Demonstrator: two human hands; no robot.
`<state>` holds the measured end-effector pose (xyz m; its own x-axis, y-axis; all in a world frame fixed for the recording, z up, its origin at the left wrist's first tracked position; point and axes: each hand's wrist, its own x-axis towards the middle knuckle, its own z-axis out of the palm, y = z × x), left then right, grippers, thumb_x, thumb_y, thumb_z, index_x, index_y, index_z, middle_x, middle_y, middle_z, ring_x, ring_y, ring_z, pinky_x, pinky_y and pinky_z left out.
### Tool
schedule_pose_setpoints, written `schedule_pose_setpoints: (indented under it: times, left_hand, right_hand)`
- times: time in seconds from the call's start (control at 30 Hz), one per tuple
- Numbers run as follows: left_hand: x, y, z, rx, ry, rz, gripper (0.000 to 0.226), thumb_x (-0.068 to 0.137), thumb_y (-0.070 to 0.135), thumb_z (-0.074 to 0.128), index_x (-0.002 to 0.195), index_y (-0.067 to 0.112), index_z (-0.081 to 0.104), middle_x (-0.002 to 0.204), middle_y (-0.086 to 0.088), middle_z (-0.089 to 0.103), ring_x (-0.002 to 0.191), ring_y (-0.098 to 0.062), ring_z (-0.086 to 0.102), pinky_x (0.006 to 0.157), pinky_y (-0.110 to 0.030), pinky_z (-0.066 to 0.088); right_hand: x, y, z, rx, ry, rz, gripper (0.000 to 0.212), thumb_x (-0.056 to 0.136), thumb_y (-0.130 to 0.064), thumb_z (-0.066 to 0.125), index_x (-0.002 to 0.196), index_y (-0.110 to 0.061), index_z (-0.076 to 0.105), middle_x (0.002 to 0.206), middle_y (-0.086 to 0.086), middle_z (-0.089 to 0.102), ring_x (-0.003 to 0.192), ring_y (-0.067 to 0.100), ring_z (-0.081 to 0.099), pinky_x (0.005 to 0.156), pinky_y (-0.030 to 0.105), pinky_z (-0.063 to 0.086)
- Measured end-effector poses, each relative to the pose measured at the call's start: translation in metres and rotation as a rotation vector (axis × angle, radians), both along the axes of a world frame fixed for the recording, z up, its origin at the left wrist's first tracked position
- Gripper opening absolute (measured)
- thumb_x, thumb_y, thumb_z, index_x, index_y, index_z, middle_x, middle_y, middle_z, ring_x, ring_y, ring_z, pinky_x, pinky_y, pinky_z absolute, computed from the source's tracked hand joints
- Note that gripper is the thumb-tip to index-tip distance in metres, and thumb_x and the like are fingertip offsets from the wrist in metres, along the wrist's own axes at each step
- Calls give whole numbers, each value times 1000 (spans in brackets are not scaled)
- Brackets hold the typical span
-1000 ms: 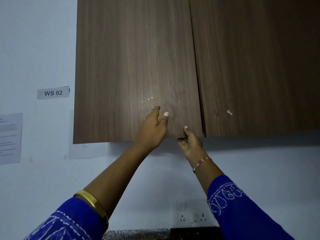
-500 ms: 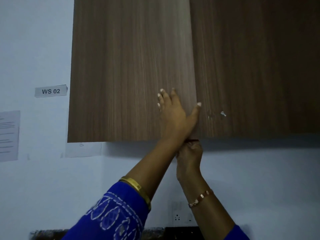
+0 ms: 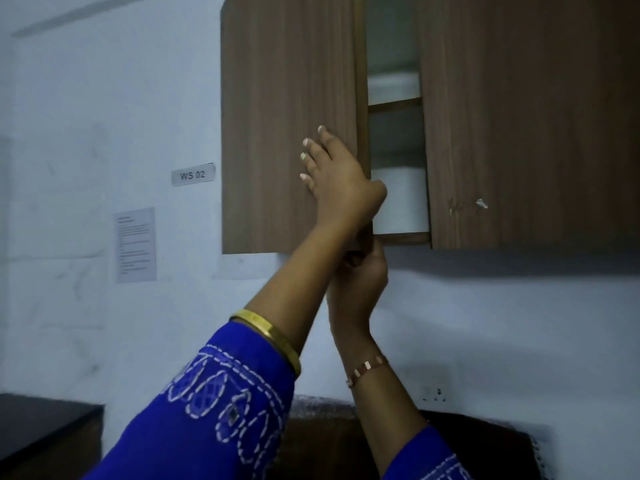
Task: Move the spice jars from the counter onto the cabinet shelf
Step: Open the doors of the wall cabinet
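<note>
My left grip [image 3: 341, 181] clasps the brown wood-grain left cabinet door [image 3: 287, 126] edge, right grip [image 3: 363, 268] clamps its bottom corner; crossed wrists risk slipping, door swinging shut.

One head-worn camera looks upward, close to the wall cabinet [image 3: 519, 116], arms reaching in from below.
</note>
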<state>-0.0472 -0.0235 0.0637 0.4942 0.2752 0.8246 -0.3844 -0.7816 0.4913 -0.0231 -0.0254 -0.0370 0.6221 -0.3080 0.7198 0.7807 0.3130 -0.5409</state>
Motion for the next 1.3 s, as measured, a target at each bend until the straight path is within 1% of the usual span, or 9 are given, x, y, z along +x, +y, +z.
schedule_pose_setpoints:
  times: [0.1,0.2,0.3,0.37,0.43,0.53,0.8,1.07,1.3]
  left_hand:
    - [-23,22,2,-39,-4,-23,95,81,3,57,148,6,-10,158,-15,-7,147,-29,-6,121,-44,1]
    - [-53,45,0,-106,8,-119,101,71,9,57,149,10,-7,155,-17,15,143,-34,19,116,-50,24]
    - [-86,68,-3,-138,-10,-199,87,70,3,54,146,7,13,124,-14,50,106,-25,54,90,-36,49]
    - [-106,85,-3,-138,-34,-239,77,61,4,50,136,8,30,109,-21,54,90,-31,55,79,-40,52]
    - [-122,105,-4,-152,-62,-239,72,55,5,48,127,9,40,115,-28,53,95,-36,55,80,-44,52]
    - [-145,136,-5,-229,-75,-252,60,52,3,47,112,8,48,104,-23,55,89,-26,52,73,-35,47]
    - [-198,242,-5,-357,-43,-252,33,69,-9,45,96,9,52,98,-13,57,89,-28,54,78,-34,48]
    - [-216,324,-11,-407,-21,-216,27,83,-6,44,83,20,52,85,-1,59,77,-20,56,70,-29,50]
    - [-212,355,-12,-396,-30,-217,25,86,2,48,107,14,49,96,-2,58,86,-22,56,69,-29,50]
  right_hand:
    - [-18,22,-7,-25,-95,-91,20,79,-7,70,94,2,60,82,3,67,66,-8,58,61,0,44]
    - [-40,38,-4,-67,-148,-114,27,77,-14,74,89,-1,53,79,9,70,68,8,64,58,11,46]
    - [-62,58,-2,-173,-178,-194,35,76,-17,73,102,-5,53,88,10,72,78,23,68,65,25,53]
    - [-74,73,0,-244,-253,-333,41,75,-18,72,112,-7,57,93,10,73,80,26,70,67,27,54]
    - [-85,91,1,-294,-335,-445,41,72,-17,73,111,-7,63,90,10,73,76,27,70,62,26,54]
    - [-102,121,3,-358,-362,-505,40,62,-16,78,99,-7,66,81,8,71,68,27,68,53,27,54]
    - [-138,228,8,-409,-453,-494,45,59,-10,83,97,-1,61,103,21,66,90,36,67,58,31,58]
    - [-149,305,8,-493,-462,-630,63,49,-18,90,96,-11,49,98,15,69,86,29,69,56,26,58]
    - [-146,330,8,-503,-451,-689,67,50,-22,89,98,-12,43,101,14,71,90,28,70,60,26,59]
